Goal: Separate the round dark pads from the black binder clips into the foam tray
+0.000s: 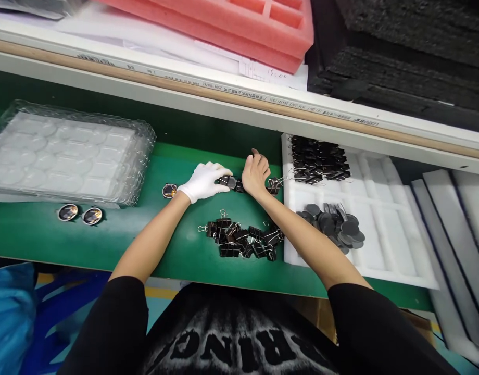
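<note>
My left hand (206,182) wears a white glove. Its thumb and index finger pinch a black binder clip (223,180), and a round grey disc (231,182) shows at the fingertips. My bare right hand (256,173) is just to the right, bent at the wrist with its fingers curled; whatever they hold is hidden. More black clips (274,185) with wire handles lie by that wrist. Left of the glove rests a round amber faceted piece with a silver rim (169,190). A loose heap of binder clips (243,239) lies below my hands.
Stacked clear plastic trays (71,156) stand at left, with two amber rimmed pieces (92,215) before them. At right, a white foam tray (391,229) carries rows of binder clips (319,159) and piled grey discs (337,226). A shelf edge (231,91) crosses above, bearing pink foam (239,36).
</note>
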Motion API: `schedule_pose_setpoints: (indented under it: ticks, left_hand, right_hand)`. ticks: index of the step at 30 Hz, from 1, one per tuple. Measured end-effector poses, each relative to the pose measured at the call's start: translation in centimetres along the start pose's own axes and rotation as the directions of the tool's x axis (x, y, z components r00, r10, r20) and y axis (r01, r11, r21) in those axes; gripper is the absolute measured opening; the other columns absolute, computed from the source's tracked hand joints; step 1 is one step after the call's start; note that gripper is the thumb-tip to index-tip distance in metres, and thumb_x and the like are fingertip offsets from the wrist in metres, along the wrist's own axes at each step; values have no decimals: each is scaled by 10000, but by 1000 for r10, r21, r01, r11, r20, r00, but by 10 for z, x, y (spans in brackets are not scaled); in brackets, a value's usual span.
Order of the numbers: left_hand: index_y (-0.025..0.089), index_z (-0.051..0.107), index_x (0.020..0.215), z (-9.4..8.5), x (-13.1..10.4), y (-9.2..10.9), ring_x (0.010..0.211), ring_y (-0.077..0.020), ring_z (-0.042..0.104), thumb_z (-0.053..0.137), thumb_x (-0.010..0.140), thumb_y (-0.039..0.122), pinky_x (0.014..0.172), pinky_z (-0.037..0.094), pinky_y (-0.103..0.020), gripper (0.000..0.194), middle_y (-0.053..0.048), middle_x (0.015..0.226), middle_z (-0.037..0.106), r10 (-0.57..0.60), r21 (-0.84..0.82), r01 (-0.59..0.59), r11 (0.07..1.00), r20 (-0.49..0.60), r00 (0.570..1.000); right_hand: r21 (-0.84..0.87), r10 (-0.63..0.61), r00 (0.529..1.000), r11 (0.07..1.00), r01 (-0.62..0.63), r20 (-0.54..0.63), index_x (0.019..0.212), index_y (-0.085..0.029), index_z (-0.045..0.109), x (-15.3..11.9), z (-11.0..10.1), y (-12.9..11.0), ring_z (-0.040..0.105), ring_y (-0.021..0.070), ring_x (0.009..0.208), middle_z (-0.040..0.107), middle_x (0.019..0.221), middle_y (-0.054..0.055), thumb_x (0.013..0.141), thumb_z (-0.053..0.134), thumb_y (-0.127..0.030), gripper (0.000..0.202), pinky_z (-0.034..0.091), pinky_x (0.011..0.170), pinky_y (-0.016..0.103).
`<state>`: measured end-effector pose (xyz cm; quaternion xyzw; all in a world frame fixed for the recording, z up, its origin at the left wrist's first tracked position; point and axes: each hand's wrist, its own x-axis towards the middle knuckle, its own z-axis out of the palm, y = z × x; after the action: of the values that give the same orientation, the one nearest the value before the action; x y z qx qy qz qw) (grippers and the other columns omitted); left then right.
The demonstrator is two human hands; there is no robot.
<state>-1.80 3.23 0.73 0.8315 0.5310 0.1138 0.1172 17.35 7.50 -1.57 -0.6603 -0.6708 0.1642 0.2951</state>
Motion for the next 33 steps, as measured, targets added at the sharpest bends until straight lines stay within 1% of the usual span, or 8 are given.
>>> schedule_pose_setpoints:
  ticks: [14, 18, 21, 23, 25, 27, 30, 33]
  left_hand:
    - [342, 664, 1381, 4, 4, 1, 1233, -311, 581, 699, 914, 530, 1027, 389, -422, 505, -39, 1371, 684, 51, 22, -51, 998, -5, 999]
    - [314, 663, 1391, 3, 0, 2, 1269, -303, 598, 679, 931, 500, 1074, 410, -423, 497, -52, 1385, 687, 28, -32, -29, 999, -51, 998]
    - [250, 643, 1370, 1, -8, 10, 1188, -248, 668, 607, 975, 471, 1034, 475, -366, 454, -61, 1337, 720, -100, -229, 68, 971, -132, 986]
    - [213, 639, 1310, 0, -13, 21, 1056, -231, 717, 529, 1009, 514, 941, 522, -343, 439, -72, 1206, 766, -254, -362, 181, 915, -165, 953]
    - [202, 674, 1161, -2, -18, 33, 893, -240, 737, 411, 1042, 587, 836, 537, -348, 481, -71, 971, 785, -396, -433, 291, 853, -174, 902]
    - [216, 695, 949, -4, -20, 45, 746, -245, 724, 295, 1058, 635, 749, 524, -352, 589, -57, 736, 737, -468, -453, 355, 818, -164, 869]
    - [242, 640, 670, -5, -22, 56, 601, -233, 670, 236, 1050, 671, 692, 505, -353, 701, -53, 533, 640, -478, -441, 383, 812, -127, 869]
    - [230, 643, 639, -2, -24, 58, 530, -208, 620, 201, 1032, 716, 674, 509, -344, 766, -57, 509, 632, -454, -508, 354, 785, -83, 887]
  right_hand:
    - [63, 52, 999, 997, -52, 5, 1485, -273, 433, 3, -1, -5, 308, 262, 1533, 446, 1539, 152, 1089, 107, -496, 559, 217, 1240, 539]
    - [124, 124, 991, 984, -130, 58, 1478, -283, 467, 5, -16, -6, 326, 272, 1534, 426, 1582, 138, 1096, 115, -495, 561, 257, 1234, 524]
    - [237, -65, 960, 971, -2, 273, 1375, -278, 591, -1, -42, 0, 458, 268, 1441, 543, 1491, 114, 1100, 187, -505, 539, 358, 1187, 487]
    - [332, -329, 872, 920, 209, 363, 1328, -245, 635, -10, -57, 5, 562, 251, 1319, 637, 1384, 101, 1040, 468, -501, 420, 426, 1132, 427]
    - [377, -478, 802, 860, 345, 358, 1298, -212, 662, -21, -65, 11, 631, 235, 1191, 693, 1304, 90, 895, 720, -399, 448, 480, 1053, 375]
    - [381, -479, 801, 859, 342, 360, 1207, -191, 716, -31, -66, 13, 674, 218, 1061, 743, 1199, 77, 837, 773, -314, 394, 510, 955, 340]
    - [386, -407, 809, 889, 245, 424, 1100, -173, 763, -40, -64, 14, 685, 190, 886, 780, 1007, 53, 871, 739, -301, 264, 510, 829, 306]
    - [370, -406, 805, 894, 252, 433, 1095, -176, 772, -44, -76, 14, 683, 189, 856, 783, 967, 45, 878, 742, -306, 255, 498, 814, 302]
